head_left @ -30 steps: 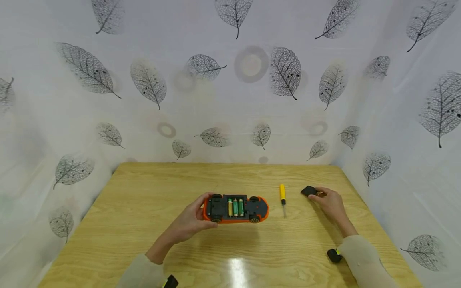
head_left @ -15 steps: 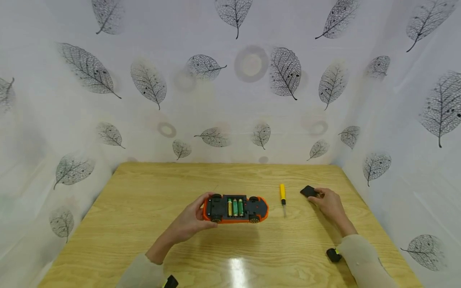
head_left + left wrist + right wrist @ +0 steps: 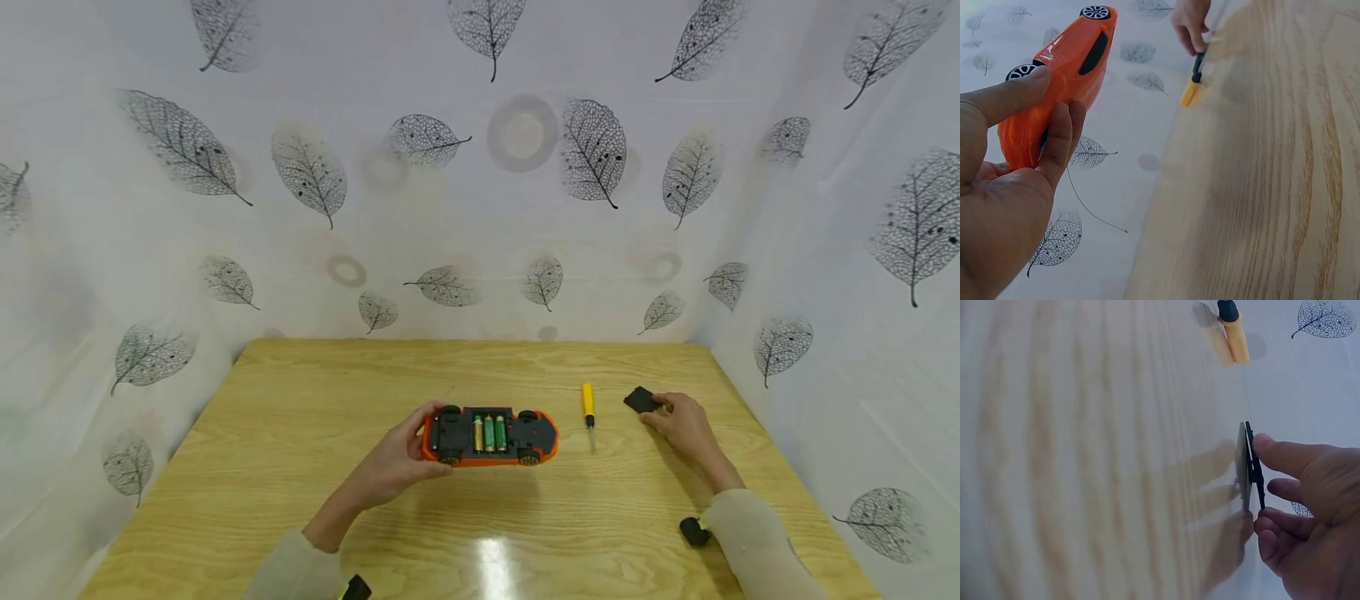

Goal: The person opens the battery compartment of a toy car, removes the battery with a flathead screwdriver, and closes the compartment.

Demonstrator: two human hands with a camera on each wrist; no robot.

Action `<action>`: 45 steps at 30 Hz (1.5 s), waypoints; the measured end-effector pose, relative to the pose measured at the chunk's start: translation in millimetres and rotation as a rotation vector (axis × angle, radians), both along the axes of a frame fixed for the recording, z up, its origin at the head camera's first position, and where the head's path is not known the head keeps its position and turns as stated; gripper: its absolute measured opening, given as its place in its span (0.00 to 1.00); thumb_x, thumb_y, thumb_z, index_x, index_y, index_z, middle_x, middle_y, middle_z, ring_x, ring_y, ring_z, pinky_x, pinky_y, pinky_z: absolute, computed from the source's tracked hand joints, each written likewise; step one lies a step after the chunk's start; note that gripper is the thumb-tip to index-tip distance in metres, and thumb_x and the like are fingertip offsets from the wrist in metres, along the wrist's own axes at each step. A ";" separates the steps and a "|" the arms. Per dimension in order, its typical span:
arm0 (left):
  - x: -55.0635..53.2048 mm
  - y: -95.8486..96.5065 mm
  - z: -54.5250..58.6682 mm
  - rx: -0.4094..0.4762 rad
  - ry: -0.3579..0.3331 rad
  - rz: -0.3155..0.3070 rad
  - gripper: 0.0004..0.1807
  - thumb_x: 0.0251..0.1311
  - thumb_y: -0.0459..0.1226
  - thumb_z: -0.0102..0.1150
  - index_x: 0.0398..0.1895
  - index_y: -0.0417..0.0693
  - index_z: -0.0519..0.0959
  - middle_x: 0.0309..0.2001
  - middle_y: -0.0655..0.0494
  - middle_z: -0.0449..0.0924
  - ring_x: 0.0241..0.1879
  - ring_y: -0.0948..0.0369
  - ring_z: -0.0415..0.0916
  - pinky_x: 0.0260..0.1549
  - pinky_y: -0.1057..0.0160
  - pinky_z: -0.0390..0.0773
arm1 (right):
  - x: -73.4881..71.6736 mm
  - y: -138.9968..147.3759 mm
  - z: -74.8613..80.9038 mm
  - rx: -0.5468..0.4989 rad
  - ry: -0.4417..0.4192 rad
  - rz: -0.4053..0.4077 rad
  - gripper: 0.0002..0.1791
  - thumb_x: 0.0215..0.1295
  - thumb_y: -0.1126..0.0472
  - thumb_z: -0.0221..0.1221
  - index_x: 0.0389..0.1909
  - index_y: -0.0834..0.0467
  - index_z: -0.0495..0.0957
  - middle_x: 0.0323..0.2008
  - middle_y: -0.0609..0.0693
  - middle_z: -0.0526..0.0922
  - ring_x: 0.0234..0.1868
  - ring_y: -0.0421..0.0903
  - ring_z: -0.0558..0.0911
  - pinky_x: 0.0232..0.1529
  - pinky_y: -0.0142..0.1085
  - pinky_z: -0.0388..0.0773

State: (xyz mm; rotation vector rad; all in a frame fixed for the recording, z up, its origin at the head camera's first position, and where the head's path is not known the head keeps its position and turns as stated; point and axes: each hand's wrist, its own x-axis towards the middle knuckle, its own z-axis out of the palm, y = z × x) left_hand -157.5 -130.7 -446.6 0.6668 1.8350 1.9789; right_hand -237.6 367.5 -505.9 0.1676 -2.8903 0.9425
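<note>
My left hand (image 3: 401, 458) grips one end of an orange toy car (image 3: 1063, 81), its black underside facing up in the head view. Three green-and-gold batteries (image 3: 490, 433) lie side by side in the uncovered compartment of the underside. At the right, my right hand (image 3: 684, 423) pinches a thin black battery cover (image 3: 641, 400) by its edge. The right wrist view has the cover (image 3: 1253, 465) close over the tabletop, thumb at one end and fingertips at the other. Between the car and the cover lies a yellow-handled screwdriver (image 3: 588, 406), its metal tip toward me.
The wooden table (image 3: 337, 375) reaches back to a white curtain (image 3: 480, 225) printed with dark leaves, which also hangs at both sides. A thin dark strand (image 3: 1094, 212) shows below the car in the left wrist view. Each sleeve carries a black wrist camera (image 3: 694, 532).
The black battery cover in my right hand has turned to lie flatter and shifted slightly left. My left hand holds the car almost still.
</note>
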 end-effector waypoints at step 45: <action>0.1 1.6 -3.5 -0.011 0.017 0.008 0.47 0.61 0.22 0.67 0.79 0.36 0.52 0.75 0.31 0.55 0.68 0.41 0.69 0.57 0.57 0.81 | -14.4 -70.8 9.6 -0.067 0.102 -0.045 0.24 0.73 0.59 0.64 0.59 0.75 0.78 0.44 0.66 0.85 0.41 0.60 0.84 0.40 0.52 0.85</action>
